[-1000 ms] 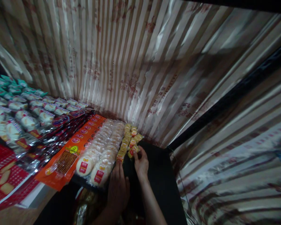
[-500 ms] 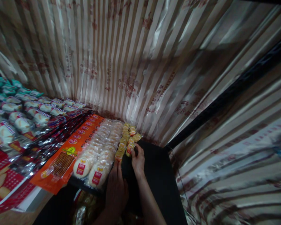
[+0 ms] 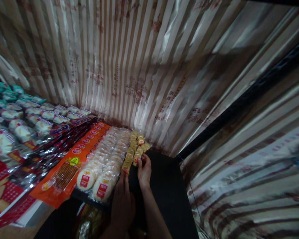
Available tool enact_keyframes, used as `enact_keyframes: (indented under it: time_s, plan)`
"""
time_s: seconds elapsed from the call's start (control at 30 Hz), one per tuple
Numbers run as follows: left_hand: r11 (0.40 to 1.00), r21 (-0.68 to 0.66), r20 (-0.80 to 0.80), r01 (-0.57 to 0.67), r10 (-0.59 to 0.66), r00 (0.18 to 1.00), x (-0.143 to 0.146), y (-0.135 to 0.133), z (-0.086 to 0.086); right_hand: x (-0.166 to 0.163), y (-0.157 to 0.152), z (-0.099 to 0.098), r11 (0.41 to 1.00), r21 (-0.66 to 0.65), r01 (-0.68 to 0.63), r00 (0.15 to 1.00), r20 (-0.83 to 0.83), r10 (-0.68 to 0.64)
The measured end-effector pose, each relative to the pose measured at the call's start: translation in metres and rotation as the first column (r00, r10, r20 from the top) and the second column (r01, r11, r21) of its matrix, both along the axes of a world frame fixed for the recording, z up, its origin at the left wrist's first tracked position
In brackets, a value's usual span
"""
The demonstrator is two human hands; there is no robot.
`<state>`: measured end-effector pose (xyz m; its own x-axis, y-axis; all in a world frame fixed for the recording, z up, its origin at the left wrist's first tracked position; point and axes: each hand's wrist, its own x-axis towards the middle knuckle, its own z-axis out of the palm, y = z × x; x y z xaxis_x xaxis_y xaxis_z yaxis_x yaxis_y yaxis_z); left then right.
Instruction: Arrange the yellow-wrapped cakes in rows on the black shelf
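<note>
A narrow row of small yellow snack packets (image 3: 131, 151) lies on the black table surface (image 3: 165, 182), beside clear-wrapped round white crackers (image 3: 108, 166). At the near end of that row, my left hand (image 3: 123, 200) rests with its fingers stretched out, their tips touching the last packet. My right hand (image 3: 144, 171) is closed, thumb and fingers on a small yellow-and-red snack packet (image 3: 136, 161) just right of the row. More yellow packets (image 3: 141, 139) lie beyond it, some at an angle. The fingertips partly cover the held packet.
Left of the crackers lie an orange bag of stick snacks (image 3: 66, 174), dark shiny packs (image 3: 62, 142) and many white-and-teal wrapped items (image 3: 21, 127). A striped plastic sheet (image 3: 129, 66) hangs behind. A black pole (image 3: 226, 113) slants up from the table's back corner.
My right hand has shifted slightly left, bringing the packet it holds closer to the row. My left hand stays nearly in place at the row's near end.
</note>
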<state>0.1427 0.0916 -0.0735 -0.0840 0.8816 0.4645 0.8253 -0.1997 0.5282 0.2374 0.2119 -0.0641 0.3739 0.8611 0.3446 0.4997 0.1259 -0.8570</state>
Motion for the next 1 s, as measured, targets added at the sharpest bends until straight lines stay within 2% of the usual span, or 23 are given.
enact_keyframes:
  time_s: [0.2, 0.37, 0.4, 0.57, 0.73, 0.83, 1.0]
  plan:
    - [1.000, 0.026, 0.065, 0.014, -0.016, 0.998, -0.004, -0.004, 0.000, -0.001, -0.001, -0.006, 1.000, 0.023, 0.017, 0.997, -0.081, -0.015]
    - [0.962, -0.002, 0.175, 0.274, -0.270, 0.947, 0.013, -0.004, 0.008, 0.002, -0.003, -0.006, 0.999, 0.007, 0.036, 0.996, -0.079, -0.036]
    - [0.957, -0.029, 0.224, 0.289, -0.276, 0.935, 0.019, -0.002, 0.009, 0.002, -0.003, -0.006, 1.000, 0.012, 0.029, 0.997, -0.077, -0.028]
    - [0.963, -0.157, 0.460, 0.221, -0.127, 0.879, 0.051, 0.022, 0.009, 0.006, -0.001, -0.009, 0.999, 0.041, 0.014, 0.993, -0.114, -0.009]
    - [0.954, -0.247, 0.578, 0.172, 0.003, 0.816, 0.058, 0.047, -0.004, 0.011, 0.000, -0.011, 0.998, 0.052, -0.032, 0.993, -0.116, 0.037]
    - [0.965, -0.206, 0.584, 0.161, -0.011, 0.812, 0.056, 0.054, -0.008, 0.013, 0.001, -0.013, 0.998, 0.013, -0.055, 0.991, -0.121, 0.056]
    - [0.974, -0.118, 0.493, 0.196, -0.114, 0.862, 0.056, 0.056, -0.008, 0.014, 0.000, -0.017, 0.998, 0.005, -0.069, 0.986, -0.155, 0.068]
